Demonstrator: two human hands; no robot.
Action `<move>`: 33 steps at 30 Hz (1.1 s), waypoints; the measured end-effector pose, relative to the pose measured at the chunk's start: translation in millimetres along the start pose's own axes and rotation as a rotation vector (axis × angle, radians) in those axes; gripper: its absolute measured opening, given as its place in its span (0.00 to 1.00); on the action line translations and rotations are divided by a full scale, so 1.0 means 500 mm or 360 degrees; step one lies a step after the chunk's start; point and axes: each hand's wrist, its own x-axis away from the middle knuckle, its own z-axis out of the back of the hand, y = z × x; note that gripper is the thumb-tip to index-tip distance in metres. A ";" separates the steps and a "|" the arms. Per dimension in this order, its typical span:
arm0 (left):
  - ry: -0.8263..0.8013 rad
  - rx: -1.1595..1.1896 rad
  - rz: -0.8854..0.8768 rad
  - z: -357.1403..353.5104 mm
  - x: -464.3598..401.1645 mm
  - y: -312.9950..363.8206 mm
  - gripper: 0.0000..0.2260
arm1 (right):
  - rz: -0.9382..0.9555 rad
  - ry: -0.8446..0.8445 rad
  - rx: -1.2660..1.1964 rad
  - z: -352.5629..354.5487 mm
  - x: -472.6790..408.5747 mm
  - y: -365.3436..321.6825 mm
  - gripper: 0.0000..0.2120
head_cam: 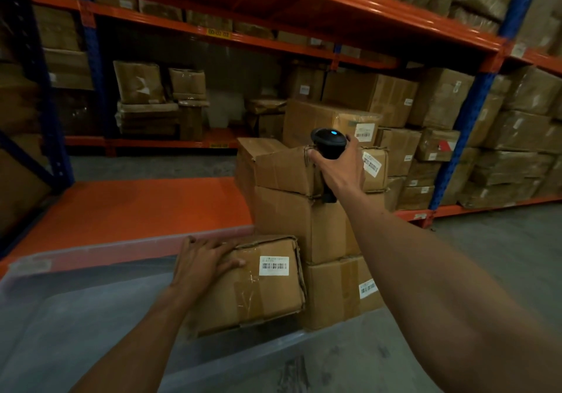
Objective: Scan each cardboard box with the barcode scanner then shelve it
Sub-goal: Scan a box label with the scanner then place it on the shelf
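A worn cardboard box (258,295) with a white barcode label (273,265) lies in a translucent plastic bin (91,271) near me. My left hand (203,260) rests flat on the box's top left corner, fingers spread. My right hand (337,167) grips a black barcode scanner (328,143) with a blue light on top, held up in front of a stack of three cardboard boxes (304,219) standing on the orange shelf, just right of the bin.
The low orange shelf (137,207) extends left of the stack. Blue uprights (468,137) and orange beams (334,6) frame racks packed with labelled boxes (395,97) behind and to the right. Grey concrete floor (501,255) lies at right.
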 end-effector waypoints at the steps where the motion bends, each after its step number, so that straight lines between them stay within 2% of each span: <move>1: 0.0010 0.0001 -0.0002 0.001 -0.001 -0.001 0.37 | 0.0009 0.0051 0.0067 0.001 0.006 -0.002 0.48; 3: 0.0059 0.0005 -0.0023 0.004 -0.001 -0.003 0.35 | 0.0162 0.0275 0.0194 0.002 0.029 -0.002 0.45; 5: 0.0063 -0.0007 -0.0017 0.011 -0.002 -0.005 0.34 | 0.0507 0.0474 0.0229 -0.008 0.072 0.003 0.37; 6: 0.0045 -0.0027 -0.0005 0.015 -0.003 -0.007 0.34 | 0.0670 0.0490 0.0240 -0.023 0.102 0.010 0.34; 8: 0.0024 -0.0037 0.0011 0.024 -0.005 -0.010 0.35 | 0.0846 0.0316 0.0216 -0.064 0.181 0.036 0.30; 9: 0.0010 -0.0018 0.0018 0.029 -0.005 -0.012 0.35 | 0.0825 0.0148 0.0193 -0.086 0.226 0.055 0.30; 12: -0.0079 0.0055 0.0060 0.038 -0.003 -0.021 0.35 | 0.0447 -0.0268 0.0171 -0.143 0.336 0.124 0.31; 15: -0.0144 0.0078 0.0080 0.038 0.007 -0.046 0.35 | -0.0250 -0.0443 0.0087 -0.170 0.372 0.170 0.40; 17: -0.0163 0.0110 0.0071 0.033 0.019 -0.070 0.33 | -0.0562 -0.0574 -0.0013 -0.178 0.362 0.180 0.45; 20: 0.0092 0.0305 0.0233 0.013 0.045 -0.103 0.27 | -0.0834 -0.0760 -0.0179 -0.197 0.339 0.170 0.45; 22: 0.0260 0.0454 0.0650 -0.010 0.068 -0.125 0.31 | -0.0896 -0.0824 -0.0191 -0.226 0.352 0.163 0.40; 23: 0.0231 0.0573 0.0922 -0.021 0.081 -0.134 0.35 | -0.0910 -0.0806 -0.0169 -0.243 0.367 0.166 0.36; 25: -0.0034 0.0853 0.1430 -0.033 0.095 -0.133 0.46 | -0.0943 -0.0706 -0.0197 -0.258 0.388 0.173 0.33; 26: -0.0171 0.0954 0.1540 -0.034 0.094 -0.129 0.49 | -0.0946 -0.0693 -0.0202 -0.260 0.389 0.179 0.35; 31: -0.0649 0.1080 0.1263 -0.021 0.081 -0.118 0.43 | -0.0946 -0.0932 -0.0042 -0.239 0.377 0.196 0.34; 33: -0.0675 0.1114 0.1220 -0.016 0.106 -0.120 0.42 | -0.0960 -0.0950 -0.0106 -0.227 0.396 0.200 0.36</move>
